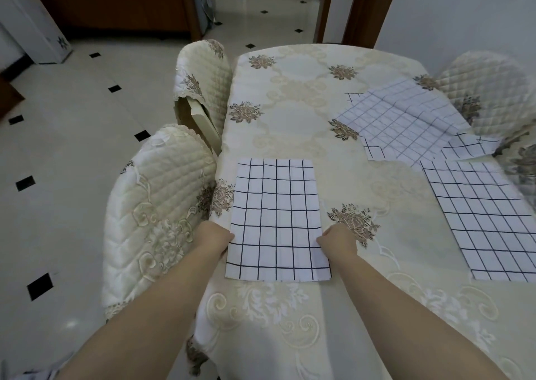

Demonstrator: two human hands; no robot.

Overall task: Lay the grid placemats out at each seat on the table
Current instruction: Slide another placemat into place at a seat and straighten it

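Two hands hold the near mat [277, 220] by its sides: left hand [216, 239] and right hand [338, 242], fingers curled on the edges. Flat mat [481, 214] and rumpled mat [406, 118] lie rightward.

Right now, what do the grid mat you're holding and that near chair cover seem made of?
The placemat looks like thin matte cloth, white with dark printed lines; faint fold creases show. The chair cover seems quilted fabric, cream with slight sheen: diamond stitching, embroidered flowers.
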